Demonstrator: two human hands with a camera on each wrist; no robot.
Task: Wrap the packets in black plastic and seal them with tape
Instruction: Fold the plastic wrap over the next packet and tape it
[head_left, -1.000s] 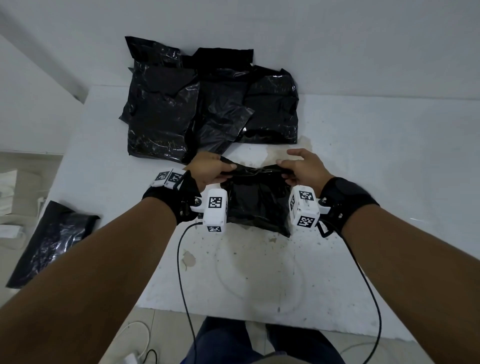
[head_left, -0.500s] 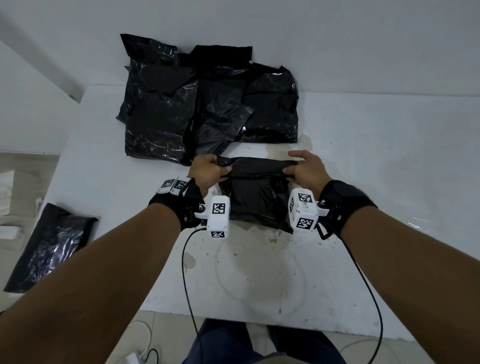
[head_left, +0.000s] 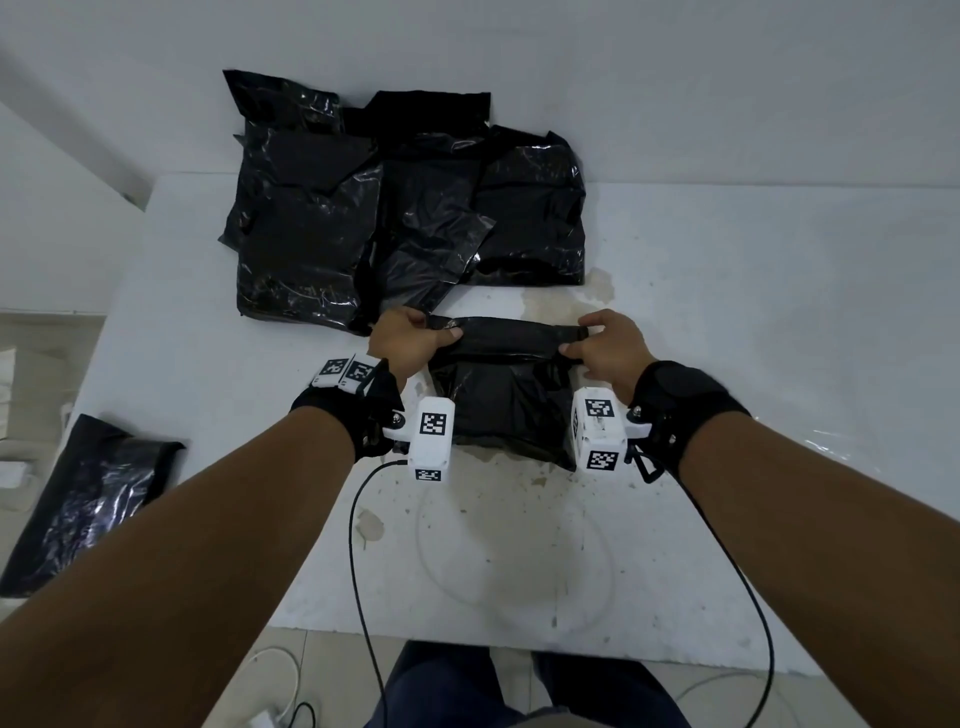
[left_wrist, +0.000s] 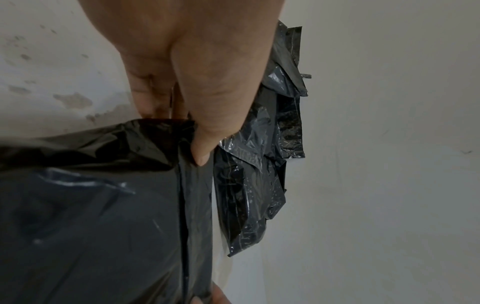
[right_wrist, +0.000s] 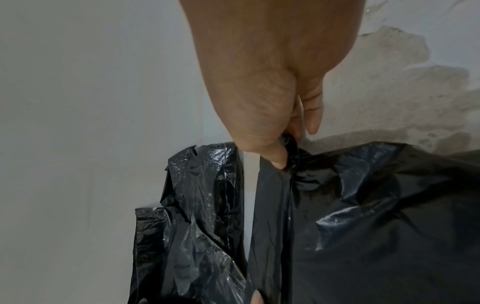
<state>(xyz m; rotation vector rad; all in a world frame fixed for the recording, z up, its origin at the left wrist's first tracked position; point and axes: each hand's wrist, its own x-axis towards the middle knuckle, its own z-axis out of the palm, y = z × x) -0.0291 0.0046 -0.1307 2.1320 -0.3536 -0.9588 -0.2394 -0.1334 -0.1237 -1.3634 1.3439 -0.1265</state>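
A packet in black plastic (head_left: 506, 395) lies on the white table (head_left: 727, 364) between my hands. Its far flap (head_left: 511, 335) is folded into a band across the top. My left hand (head_left: 410, 340) pinches the band's left end, thumb on top (left_wrist: 201, 152). My right hand (head_left: 605, 343) pinches the right end, thumb pressed into the crumpled plastic (right_wrist: 279, 158). In both wrist views the black plastic (left_wrist: 103, 205) (right_wrist: 376, 216) fills the lower part. No tape shows.
A pile of black-wrapped packets (head_left: 395, 208) sits against the wall just beyond my hands. Another black packet (head_left: 88, 504) lies at the table's left edge. Cables (head_left: 358, 545) hang from both wrists toward the near edge. The table's right half is bare and stained.
Both hands have moved the flap away from me and drawn apart, stretching it into a flat folded band. The view has shifted slightly; the pile has not moved.
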